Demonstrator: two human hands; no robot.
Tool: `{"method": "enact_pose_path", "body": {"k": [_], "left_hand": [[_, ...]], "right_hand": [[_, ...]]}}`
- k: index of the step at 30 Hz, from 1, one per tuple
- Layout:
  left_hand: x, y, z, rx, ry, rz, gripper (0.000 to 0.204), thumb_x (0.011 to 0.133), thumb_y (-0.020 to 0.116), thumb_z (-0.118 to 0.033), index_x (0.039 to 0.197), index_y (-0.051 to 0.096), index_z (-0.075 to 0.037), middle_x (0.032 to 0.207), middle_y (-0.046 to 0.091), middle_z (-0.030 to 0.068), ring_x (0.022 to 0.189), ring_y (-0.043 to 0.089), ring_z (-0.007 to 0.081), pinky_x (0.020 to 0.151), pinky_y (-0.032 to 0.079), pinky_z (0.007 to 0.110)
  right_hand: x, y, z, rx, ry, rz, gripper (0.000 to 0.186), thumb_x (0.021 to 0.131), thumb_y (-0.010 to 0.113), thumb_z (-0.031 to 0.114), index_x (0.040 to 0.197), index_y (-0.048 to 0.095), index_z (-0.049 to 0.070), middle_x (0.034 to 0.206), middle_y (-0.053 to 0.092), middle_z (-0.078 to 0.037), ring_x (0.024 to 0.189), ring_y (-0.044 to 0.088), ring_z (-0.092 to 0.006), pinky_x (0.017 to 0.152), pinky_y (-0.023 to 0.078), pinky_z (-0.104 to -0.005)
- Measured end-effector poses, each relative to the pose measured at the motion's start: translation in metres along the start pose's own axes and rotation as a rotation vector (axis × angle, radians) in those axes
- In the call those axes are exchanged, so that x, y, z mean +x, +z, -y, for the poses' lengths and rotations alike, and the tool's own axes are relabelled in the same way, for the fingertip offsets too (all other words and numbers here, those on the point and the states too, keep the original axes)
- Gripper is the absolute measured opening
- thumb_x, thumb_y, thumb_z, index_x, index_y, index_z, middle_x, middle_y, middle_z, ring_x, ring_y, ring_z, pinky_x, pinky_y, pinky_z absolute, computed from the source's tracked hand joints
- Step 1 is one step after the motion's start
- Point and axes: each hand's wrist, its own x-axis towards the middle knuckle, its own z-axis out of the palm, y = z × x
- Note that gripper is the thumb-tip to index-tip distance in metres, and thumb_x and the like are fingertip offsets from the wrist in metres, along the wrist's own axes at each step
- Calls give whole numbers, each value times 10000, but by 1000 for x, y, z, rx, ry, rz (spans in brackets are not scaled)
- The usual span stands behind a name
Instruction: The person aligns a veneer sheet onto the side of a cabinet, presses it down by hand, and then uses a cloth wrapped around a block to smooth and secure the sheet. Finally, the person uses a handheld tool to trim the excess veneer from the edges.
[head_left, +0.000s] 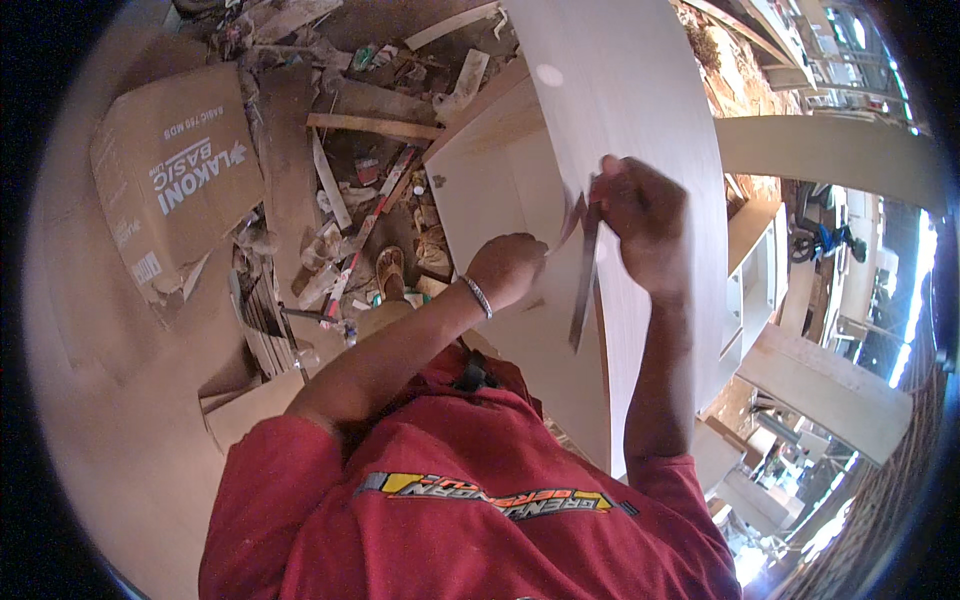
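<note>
My right hand (645,225) is closed, pinching a thin, flexible dark strip (586,275) whose free end hangs down. A curved length of the strip bends over toward my left hand (505,270), which is closed with its fingertips at that part. What exactly lies inside my left fingers is partly hidden. Both hands are raised over a large pale wood-grain panel (640,90) of a box-like cabinet. The cabinet's pale inner side (495,180) shows beyond my left hand. The strip's material is too blurred to tell.
Wood offcuts (375,125), plastic scraps and a red-and-white bar (350,270) litter the floor ahead and left. A flattened brown cardboard box (180,175) leans at the left. Pale boards (825,390) and shelving (755,280) stand to the right.
</note>
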Motion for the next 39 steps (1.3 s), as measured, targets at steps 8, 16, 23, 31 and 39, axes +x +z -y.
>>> {"method": "enact_pose_path", "body": {"k": [8, 16, 23, 31, 39], "left_hand": [[-1, 7, 28, 86, -27, 54, 204, 945, 598, -201, 900, 695, -28, 895, 693, 203, 856, 684, 402, 784, 562, 511], [1, 14, 56, 53, 3, -65, 127, 881, 621, -157, 822, 652, -50, 836, 675, 180, 844, 690, 381, 740, 559, 510], [12, -1, 60, 158, -105, 32, 155, 889, 585, -141, 860, 685, -25, 866, 697, 197, 818, 708, 383, 739, 581, 502], [19, -5, 85, 222, -223, -74, 131, 882, 628, -162, 868, 702, -55, 858, 696, 174, 811, 698, 381, 709, 565, 511], [12, -29, 93, 339, -299, 52, 210, 922, 578, -170, 871, 736, -42, 916, 722, 182, 845, 726, 360, 741, 600, 467]], "right_hand": [[27, 9, 9, 8, 1, -1, 413, 1064, 565, 302, 807, 671, -3, 658, 586, -62, 620, 516, -140, 595, 431, -315], [45, 18, 18, -52, 33, 18, 359, 1045, 581, 265, 829, 683, -2, 689, 622, -79, 664, 554, -132, 625, 463, -317], [61, 12, 11, -15, 28, 21, 474, 1060, 559, 365, 806, 667, -19, 643, 592, -70, 604, 516, -132, 578, 435, -323], [87, 27, 18, -16, -73, 66, 399, 1066, 565, 283, 806, 672, -1, 640, 611, -75, 612, 545, -118, 583, 456, -319], [98, 59, 34, -3, -171, 52, 327, 1034, 627, 239, 814, 674, 1, 673, 656, -107, 605, 596, -131, 564, 489, -331]]}}
